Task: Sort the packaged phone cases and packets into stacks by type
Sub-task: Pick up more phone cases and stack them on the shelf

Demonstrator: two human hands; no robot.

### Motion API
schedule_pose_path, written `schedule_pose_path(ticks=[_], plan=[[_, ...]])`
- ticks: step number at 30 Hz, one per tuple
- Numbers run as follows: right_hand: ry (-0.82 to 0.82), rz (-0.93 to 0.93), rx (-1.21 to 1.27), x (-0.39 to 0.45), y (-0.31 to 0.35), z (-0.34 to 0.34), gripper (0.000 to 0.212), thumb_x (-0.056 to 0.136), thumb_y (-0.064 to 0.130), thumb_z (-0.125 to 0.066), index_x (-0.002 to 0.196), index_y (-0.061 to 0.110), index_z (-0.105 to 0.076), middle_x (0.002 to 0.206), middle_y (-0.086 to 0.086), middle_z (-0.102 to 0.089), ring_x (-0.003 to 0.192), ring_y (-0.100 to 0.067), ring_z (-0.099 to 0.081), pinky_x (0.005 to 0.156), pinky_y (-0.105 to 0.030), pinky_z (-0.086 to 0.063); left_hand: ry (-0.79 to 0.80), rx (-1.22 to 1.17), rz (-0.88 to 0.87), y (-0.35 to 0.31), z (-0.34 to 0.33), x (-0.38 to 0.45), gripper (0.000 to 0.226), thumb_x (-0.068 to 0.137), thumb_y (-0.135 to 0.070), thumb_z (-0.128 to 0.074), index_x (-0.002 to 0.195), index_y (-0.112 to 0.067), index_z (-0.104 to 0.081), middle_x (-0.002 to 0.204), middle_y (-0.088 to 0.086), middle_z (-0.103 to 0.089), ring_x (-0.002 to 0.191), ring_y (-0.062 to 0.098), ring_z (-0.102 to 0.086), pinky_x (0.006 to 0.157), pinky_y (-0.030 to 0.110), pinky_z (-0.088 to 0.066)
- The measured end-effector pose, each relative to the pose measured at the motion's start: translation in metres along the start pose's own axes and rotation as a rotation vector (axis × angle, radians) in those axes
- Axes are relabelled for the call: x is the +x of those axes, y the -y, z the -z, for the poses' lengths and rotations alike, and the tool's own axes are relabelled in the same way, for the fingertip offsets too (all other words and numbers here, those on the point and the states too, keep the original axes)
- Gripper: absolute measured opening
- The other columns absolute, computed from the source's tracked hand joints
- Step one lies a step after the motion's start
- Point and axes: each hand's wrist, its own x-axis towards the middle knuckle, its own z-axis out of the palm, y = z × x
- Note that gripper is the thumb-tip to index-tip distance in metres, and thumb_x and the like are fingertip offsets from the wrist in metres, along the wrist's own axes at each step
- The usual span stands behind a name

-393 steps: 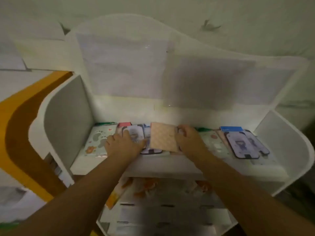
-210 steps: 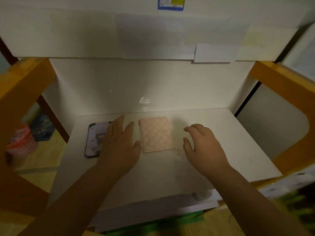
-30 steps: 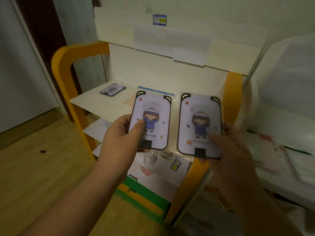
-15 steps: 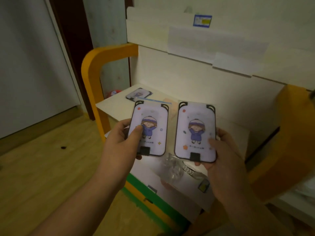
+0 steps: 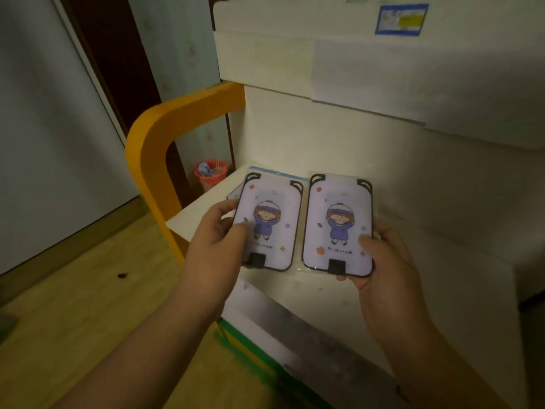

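**Head view: two matching cartoon cases held side by side**

Head camera looks down on two packaged phone cases, each pale lilac with a black rim and a cartoon child in a purple coat and hat. The left phone case (image 5: 269,224) and the right phone case (image 5: 339,228) stand upright, long axes running away from the wearer, black tabs at the near end, nearly touching edge to edge. The left hand (image 5: 215,246) is closed around the left case's lower left edge, thumb lying on its face. The right hand (image 5: 383,261) grips the right case's lower right corner, thumb on the front. Both cases hover above a white shelf (image 5: 324,293) with an orange curved frame (image 5: 159,137). Another packet's edge (image 5: 234,193) peeks out behind the left case. A red basket (image 5: 211,175) sits on the floor beyond.
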Motion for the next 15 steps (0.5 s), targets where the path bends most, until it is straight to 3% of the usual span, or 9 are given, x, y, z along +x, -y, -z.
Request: schedule_pose_path(ticks=[4, 7, 11, 15], plan=[[-0.041, -0.03, -0.034, 0.021, -0.01, -0.014, 0.026, 0.099, 0.005, -0.045, 0.109, 0.024, -0.061, 0.089, 0.003, -0.077, 0.075, -0.018, -0.074, 0.052, -0.031, -0.056, 0.046, 0.003, 0.036, 0.006, 0.012, 0.033, 0.027, 0.099, -0.018, -0.05, 0.121, -0.034, -0.055, 0.091, -0.011, -0.074, 0.083, 0.013, -0.073, 0.061, 0.031, -0.06], [-0.087, -0.016, -0.085, 0.041, -0.017, -0.026, 0.025, 0.099, 0.007, -0.045, 0.114, 0.021, -0.059, 0.096, 0.001, -0.076, 0.081, -0.021, -0.075, 0.055, -0.034, -0.057, 0.074, 0.036, 0.028, 0.013, 0.023, 0.07, 0.027, 0.1, -0.02, -0.05, 0.115, -0.041, -0.056, 0.095, -0.01, -0.075, 0.086, 0.014, -0.073, 0.068, 0.036, -0.061], [-0.2, -0.025, -0.103, 0.053, -0.03, -0.04, 0.026, 0.1, 0.006, -0.043, 0.119, 0.017, -0.057, 0.102, -0.003, -0.073, 0.079, -0.02, -0.075, 0.051, -0.028, -0.056, 0.149, 0.057, 0.043, 0.026, 0.033, 0.112, 0.028, 0.101, -0.017, -0.046, 0.107, -0.041, -0.058, 0.09, -0.016, -0.074, 0.083, 0.008, -0.072, 0.066, 0.029, -0.06], [-0.275, -0.023, -0.117, 0.065, -0.045, -0.06, 0.025, 0.1, 0.008, -0.045, 0.119, 0.019, -0.058, 0.106, -0.004, -0.074, 0.087, -0.022, -0.075, 0.059, -0.032, -0.061, 0.171, 0.047, 0.08, 0.039, 0.038, 0.159, 0.03, 0.101, -0.014, -0.046, 0.096, -0.041, -0.059, 0.088, -0.013, -0.072, 0.081, 0.008, -0.072, 0.068, 0.03, -0.061]])
